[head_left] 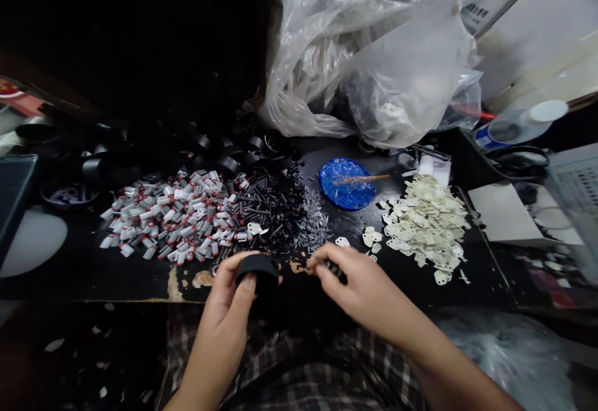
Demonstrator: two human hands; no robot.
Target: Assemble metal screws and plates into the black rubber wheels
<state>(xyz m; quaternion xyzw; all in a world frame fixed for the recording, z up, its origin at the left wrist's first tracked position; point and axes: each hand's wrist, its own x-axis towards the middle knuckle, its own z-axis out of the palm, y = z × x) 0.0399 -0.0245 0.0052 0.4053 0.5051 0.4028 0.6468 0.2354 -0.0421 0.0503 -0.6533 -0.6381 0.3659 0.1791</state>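
Note:
My left hand grips a black round cap-like ring at the table's front edge, thumb inside and fingers around the outside. To its right, my right hand is closed in a pinch. A small dark ridged piece shows under its fingers, too unclear to name. Beyond the hands lie black springs, tiny black parts and small grey pointed pieces. A heap of grey-white cylinders with red ends spreads on the left. Cream flat plates with holes are piled on the right.
A blue round lid smeared with a shiny substance carries a wooden stick. Large clear plastic bags stand behind. More black rings lie at the back left. A capped plastic bottle and white card are at right.

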